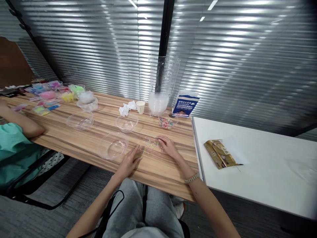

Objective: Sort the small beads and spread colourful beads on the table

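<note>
Both my hands rest on the wooden table point(158, 168) around a scatter of tiny coloured beads point(152, 144). My left hand point(130, 161) lies flat, fingers stretched toward the beads, holding nothing. My right hand point(168, 145) lies palm down with its fingers spread, fingertips touching the beads. A clear plastic bowl point(113, 146) stands just left of my left hand. Another clear bowl point(126, 122) sits behind it. A small clear bowl with coloured beads point(166, 121) stands behind my right hand.
A tall clear pitcher point(162, 86), a paper cup point(140, 106), crumpled tissue point(126, 108) and a blue packet point(185, 104) stand at the back. Coloured packs point(53, 94) and more bowls point(80, 119) lie far left by another person's arm point(22, 124). A gold packet point(220, 153) lies on the white table point(260, 172).
</note>
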### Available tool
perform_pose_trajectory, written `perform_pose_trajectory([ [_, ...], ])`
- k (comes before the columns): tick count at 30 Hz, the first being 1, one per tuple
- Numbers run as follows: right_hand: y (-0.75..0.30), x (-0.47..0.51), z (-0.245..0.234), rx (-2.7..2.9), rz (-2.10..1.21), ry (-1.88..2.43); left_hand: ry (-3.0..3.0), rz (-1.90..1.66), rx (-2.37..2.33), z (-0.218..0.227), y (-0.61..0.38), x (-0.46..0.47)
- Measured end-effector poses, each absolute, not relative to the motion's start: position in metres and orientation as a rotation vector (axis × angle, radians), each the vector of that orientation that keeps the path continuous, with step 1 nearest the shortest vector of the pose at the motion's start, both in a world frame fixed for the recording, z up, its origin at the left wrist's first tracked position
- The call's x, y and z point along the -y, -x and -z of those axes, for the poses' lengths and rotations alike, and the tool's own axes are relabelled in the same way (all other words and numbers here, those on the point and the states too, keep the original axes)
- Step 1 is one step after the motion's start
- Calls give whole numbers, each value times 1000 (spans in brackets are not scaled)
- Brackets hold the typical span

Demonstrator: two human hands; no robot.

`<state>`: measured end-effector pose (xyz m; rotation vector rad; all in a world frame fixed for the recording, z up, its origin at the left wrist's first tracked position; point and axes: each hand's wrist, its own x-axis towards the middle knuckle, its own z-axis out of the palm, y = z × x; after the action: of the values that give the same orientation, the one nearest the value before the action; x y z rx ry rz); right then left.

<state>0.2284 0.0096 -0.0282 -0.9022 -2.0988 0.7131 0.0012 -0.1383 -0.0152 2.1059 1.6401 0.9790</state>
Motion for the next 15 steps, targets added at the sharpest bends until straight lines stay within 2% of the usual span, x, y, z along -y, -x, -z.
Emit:
perform_pose_trajectory([
  [15,-229,-11,27,2098,-709,931,-1996,-1087,-1687,19,-8,113],
])
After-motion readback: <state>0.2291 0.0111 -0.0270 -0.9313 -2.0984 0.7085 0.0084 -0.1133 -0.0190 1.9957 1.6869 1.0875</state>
